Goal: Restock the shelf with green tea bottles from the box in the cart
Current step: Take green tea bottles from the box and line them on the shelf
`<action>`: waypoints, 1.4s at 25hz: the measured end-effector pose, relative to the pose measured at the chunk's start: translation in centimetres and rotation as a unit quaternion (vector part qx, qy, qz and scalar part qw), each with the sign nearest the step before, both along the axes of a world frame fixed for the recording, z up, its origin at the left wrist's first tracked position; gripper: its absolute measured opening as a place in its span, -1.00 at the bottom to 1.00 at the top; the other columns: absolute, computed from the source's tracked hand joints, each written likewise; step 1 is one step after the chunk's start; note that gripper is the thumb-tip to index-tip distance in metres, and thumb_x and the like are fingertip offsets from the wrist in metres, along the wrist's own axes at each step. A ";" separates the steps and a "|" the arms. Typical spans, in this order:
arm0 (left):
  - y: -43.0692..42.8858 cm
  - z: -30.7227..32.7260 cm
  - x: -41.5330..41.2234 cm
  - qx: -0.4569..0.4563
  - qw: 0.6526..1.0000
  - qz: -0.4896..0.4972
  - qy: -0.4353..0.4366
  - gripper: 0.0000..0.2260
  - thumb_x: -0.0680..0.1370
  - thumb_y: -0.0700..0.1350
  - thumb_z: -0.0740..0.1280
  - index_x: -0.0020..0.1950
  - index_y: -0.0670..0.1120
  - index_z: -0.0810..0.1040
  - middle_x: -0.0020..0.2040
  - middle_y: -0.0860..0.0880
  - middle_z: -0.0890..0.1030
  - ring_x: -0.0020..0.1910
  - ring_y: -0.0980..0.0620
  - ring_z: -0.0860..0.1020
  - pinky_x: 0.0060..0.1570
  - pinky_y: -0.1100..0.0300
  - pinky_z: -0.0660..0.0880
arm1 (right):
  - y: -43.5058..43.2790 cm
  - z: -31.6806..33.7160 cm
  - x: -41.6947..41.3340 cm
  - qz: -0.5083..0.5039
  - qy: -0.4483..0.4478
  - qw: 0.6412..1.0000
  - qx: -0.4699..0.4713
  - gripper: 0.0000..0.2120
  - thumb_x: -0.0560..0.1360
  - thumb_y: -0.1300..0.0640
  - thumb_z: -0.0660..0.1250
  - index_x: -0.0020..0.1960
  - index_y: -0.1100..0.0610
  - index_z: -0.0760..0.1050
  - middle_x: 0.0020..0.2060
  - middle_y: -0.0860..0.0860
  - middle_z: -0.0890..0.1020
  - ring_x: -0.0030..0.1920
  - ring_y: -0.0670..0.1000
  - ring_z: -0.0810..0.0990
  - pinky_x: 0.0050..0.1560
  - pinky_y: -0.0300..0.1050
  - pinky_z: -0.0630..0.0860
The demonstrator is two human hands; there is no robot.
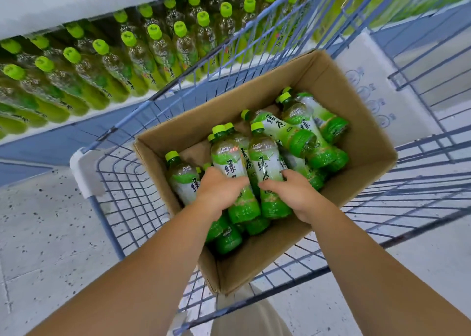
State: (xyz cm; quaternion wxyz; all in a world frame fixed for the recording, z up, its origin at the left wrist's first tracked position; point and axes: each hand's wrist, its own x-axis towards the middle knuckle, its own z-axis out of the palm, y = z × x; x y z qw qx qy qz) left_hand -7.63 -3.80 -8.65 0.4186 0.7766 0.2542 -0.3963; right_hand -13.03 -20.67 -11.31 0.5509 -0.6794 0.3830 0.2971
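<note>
An open cardboard box (362, 121) sits in a blue wire cart (119, 182) and holds several green tea bottles lying loose. My left hand (219, 190) grips one bottle (229, 157) around its lower half. Beside it, my right hand (290, 190) grips a second bottle (265, 154) the same way. Both bottles tilt with their green caps pointing away from me, slightly above the others. At the upper left, the shelf (63, 4) carries rows of the same green-capped bottles (132, 55).
The cart's wire wall stands between the box and the shelf front. A white carton (377, 91) lies in the cart behind the box. Speckled grey floor (46, 233) spreads to the left of the cart.
</note>
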 end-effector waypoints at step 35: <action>53.2 21.3 11.8 -0.042 0.939 0.120 -0.320 -0.53 0.37 -0.09 0.59 0.09 0.25 0.43 -0.08 0.16 0.67 -0.16 0.26 0.64 -0.30 0.38 0.53 | 48.9 22.7 20.4 0.024 -0.289 0.955 0.064 -0.64 0.40 0.20 0.56 0.07 -0.14 0.58 -0.10 -0.19 0.74 -0.13 -0.15 0.72 -0.15 -0.17 0.62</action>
